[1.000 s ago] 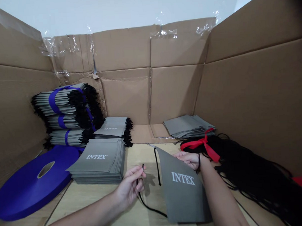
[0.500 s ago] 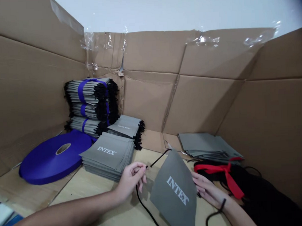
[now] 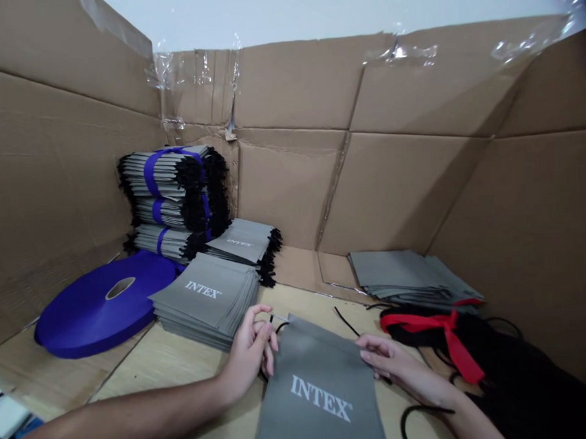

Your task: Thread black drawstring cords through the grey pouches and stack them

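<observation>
A grey drawstring pouch (image 3: 319, 373) printed INTEX stands tilted between my hands, its top edge toward the back. My left hand (image 3: 253, 350) is closed at the pouch's top left corner, with a black cord (image 3: 281, 326) at its fingertips. A thin pale rod (image 3: 280, 318) runs from those fingers to the corner; its far end is hidden. My right hand (image 3: 389, 359) pinches the pouch's top right edge. One black cord end (image 3: 346, 321) sticks up beside the right fingertips, and another black cord (image 3: 418, 409) loops by the right wrist.
A stack of grey INTEX pouches (image 3: 204, 294) lies left of my hands. Behind it are corded pouches (image 3: 243, 240) and banded bundles (image 3: 169, 205). A blue ribbon roll (image 3: 83, 313) lies left. At right are grey pieces (image 3: 402, 273) and black cords tied with red ribbon (image 3: 456, 348). Cardboard walls (image 3: 291, 181) surround the table.
The pouch has moved left and turned more upright, its top left corner now at my left hand. My right hand has shifted up to the top right edge.
</observation>
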{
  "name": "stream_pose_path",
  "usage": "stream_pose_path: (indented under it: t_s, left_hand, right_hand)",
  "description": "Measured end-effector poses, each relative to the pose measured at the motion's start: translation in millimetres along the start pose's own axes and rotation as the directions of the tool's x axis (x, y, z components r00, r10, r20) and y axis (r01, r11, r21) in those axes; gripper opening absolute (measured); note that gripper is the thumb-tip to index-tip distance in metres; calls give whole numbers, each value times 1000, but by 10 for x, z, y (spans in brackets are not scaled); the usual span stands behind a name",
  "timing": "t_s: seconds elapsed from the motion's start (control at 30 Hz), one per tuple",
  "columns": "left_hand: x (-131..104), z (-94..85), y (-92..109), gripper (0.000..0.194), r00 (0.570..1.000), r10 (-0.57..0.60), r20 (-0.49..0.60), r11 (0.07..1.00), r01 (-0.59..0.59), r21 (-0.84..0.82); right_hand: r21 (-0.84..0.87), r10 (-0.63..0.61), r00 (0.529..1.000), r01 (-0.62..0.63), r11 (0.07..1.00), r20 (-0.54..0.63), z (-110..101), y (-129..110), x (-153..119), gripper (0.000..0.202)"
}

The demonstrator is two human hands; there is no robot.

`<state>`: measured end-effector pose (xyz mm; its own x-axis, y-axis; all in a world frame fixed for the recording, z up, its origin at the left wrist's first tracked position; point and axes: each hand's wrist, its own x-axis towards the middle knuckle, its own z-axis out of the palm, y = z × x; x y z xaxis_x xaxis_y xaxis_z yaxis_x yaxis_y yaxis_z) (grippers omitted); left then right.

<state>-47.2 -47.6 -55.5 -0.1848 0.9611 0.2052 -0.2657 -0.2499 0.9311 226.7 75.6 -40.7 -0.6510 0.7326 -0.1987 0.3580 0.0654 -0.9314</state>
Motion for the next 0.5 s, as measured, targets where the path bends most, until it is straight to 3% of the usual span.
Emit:
stream_pose_path:
  t_s: [0.17,0.5]
  left_hand:
    - [2,4,25,56,1000,-30,4,999,30,16]
    - [30,-5,-3,45,999,-24,47,999,21,47]
  right_hand:
    - [43,10,999,-8,999,-45,-15,-18,-19,42]
    - [-16,36,998,-37,999,-55,-28,-51,-32,40]
